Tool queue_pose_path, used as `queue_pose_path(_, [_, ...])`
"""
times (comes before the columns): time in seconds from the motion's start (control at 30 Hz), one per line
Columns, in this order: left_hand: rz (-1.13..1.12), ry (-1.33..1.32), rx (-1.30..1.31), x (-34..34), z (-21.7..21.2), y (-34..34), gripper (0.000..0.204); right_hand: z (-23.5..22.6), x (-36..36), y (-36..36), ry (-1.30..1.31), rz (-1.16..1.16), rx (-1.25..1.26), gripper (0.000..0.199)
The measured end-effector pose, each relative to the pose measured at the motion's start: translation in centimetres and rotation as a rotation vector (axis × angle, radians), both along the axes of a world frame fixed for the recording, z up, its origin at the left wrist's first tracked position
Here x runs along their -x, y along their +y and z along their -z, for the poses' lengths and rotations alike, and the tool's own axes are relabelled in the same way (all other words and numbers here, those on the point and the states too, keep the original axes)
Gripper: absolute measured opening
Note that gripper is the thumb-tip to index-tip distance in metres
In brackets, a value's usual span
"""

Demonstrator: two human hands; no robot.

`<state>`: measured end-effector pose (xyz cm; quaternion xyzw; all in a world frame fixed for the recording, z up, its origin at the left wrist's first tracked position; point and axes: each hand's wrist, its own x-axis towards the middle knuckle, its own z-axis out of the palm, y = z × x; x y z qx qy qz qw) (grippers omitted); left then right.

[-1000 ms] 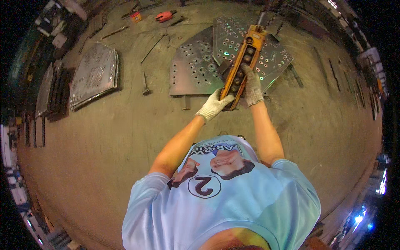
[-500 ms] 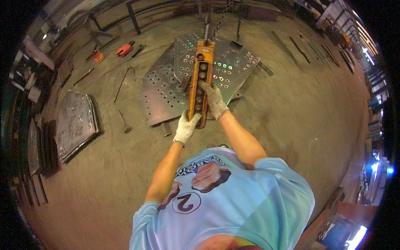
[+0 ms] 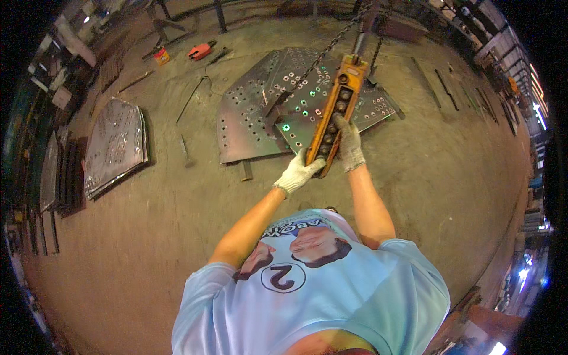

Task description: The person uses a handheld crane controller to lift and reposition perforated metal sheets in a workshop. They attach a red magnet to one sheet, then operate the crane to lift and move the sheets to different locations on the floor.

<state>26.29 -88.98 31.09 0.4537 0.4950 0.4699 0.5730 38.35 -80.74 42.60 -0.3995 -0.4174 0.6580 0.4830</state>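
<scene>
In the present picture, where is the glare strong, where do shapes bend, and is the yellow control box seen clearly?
Head view: bluish-white glare along the right rim; head view: straight edges curve near the rim, and corners fall to grainy black; head view: the yellow control box shows a clear outline, its buttons dark.

This is a metal workshop — perforated plates (image 3: 242,131), chains (image 3: 336,40) and a push-button pendant (image 3: 338,107) show it.
</scene>
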Motion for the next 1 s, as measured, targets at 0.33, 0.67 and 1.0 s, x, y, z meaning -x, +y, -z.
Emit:
queue_pose_path(0.33, [0.110, -0.110, -0.013, -3.3, -5.1, 3.1, 0.075, -1.5, -5.0, 3.0, 0.027, 0.155, -0.023, 0.033])
queue_pose_path(0.67, [0.245, -0.127, -0.008, -5.5, -3.3, 4.5, 0.082, 1.0, -8.7, 3.4, 0.037, 0.239, -0.060, 0.032])
queue_pose_path(1.0, [0.267, -0.125, -0.067, -6.3, 0.3, 2.8, 0.087, 2.8, -9.1, 0.7, -0.001, 0.179, -0.111, 0.034])
